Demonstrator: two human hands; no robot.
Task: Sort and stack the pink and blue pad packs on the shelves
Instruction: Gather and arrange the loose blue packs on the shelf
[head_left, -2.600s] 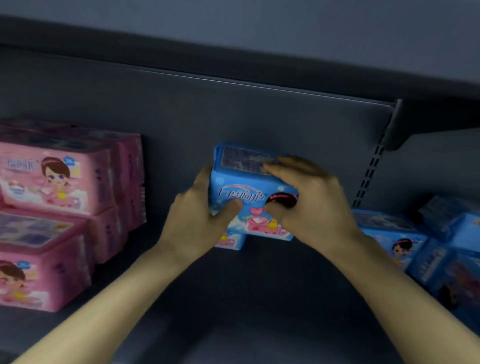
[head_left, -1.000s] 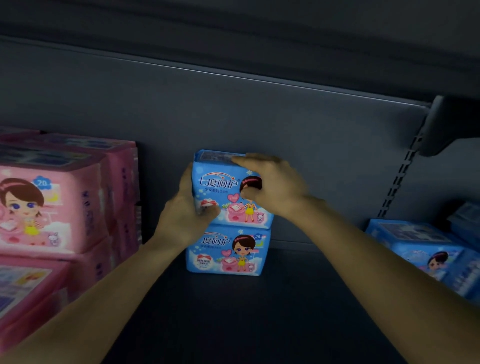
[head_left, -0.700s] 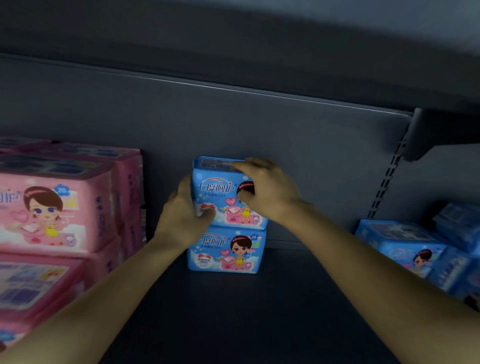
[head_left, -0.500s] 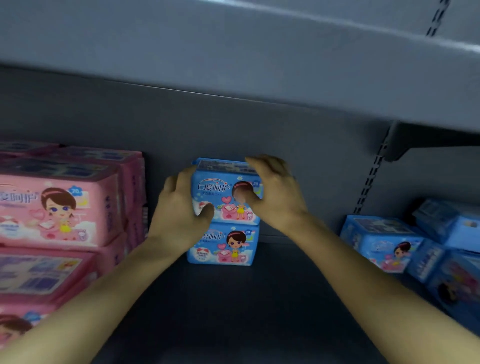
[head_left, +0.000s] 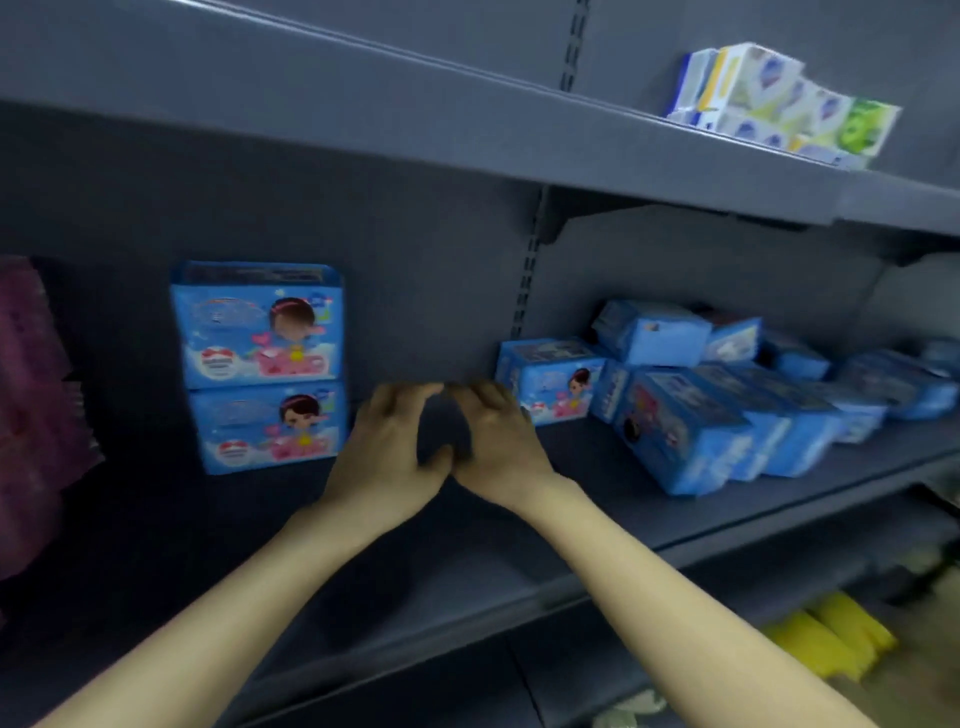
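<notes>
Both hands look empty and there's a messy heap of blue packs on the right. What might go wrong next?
1. The heap is jumbled, packs leaning on each other; pulling one out may topple others.
2. Its front pack sits close to the shelf edge and might get knocked off.
3. The two-pack stack stands alone; a careless third pack may tip it.

Small packs (head_left: 779, 98) in white, blue, yellow and green sit clustered on the upper shelf (head_left: 467, 119) at the right, blurred. A slotted upright strip (head_left: 527, 280) runs down the grey back panel (head_left: 441, 270). Low at the right lie blurred yellow packs (head_left: 826, 639), with a whitish thing (head_left: 628, 714) at the bottom edge.
</notes>
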